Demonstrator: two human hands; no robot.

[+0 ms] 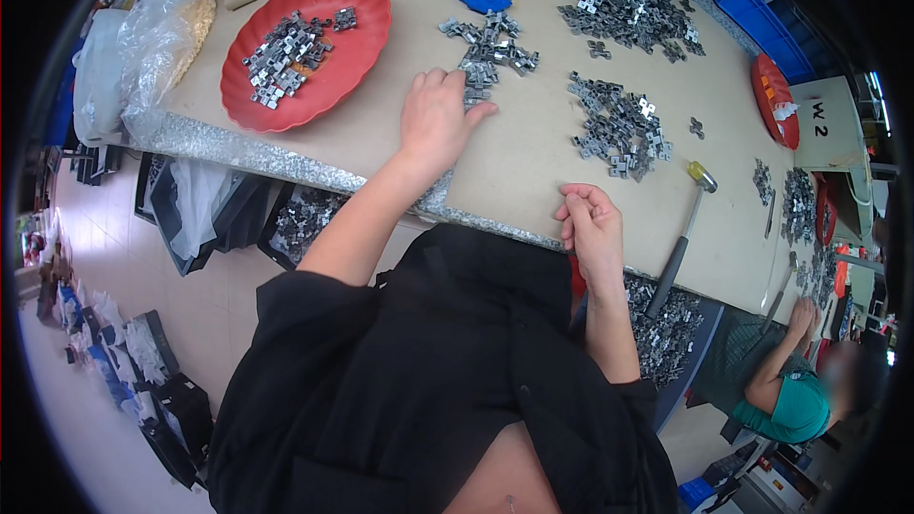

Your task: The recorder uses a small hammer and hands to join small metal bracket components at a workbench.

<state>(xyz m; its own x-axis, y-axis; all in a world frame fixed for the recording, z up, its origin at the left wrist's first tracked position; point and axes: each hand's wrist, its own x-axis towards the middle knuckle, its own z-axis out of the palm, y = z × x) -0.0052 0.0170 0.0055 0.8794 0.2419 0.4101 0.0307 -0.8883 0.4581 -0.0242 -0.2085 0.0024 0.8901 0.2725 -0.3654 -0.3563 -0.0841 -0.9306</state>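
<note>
Grey metal parts (490, 48) in a middle heap are met by the left hand (431, 119) on the worktop (533, 162).
The near end of that heap is partly covered by the left hand's bent fingers; whether a part is grasped cannot be told. The right hand (594, 228) is held at the near edge, fingers loosely curled, with nothing seen in them, though something small could be hidden. One batch (281, 62) is gathered in the red dish (352, 62). A far heap (628, 9) and a right-hand heap (619, 128) are left loose, so much handling is judged outstanding; which pieces are finished cannot be told. A hammer (671, 266) is laid to the right, unheld.
</note>
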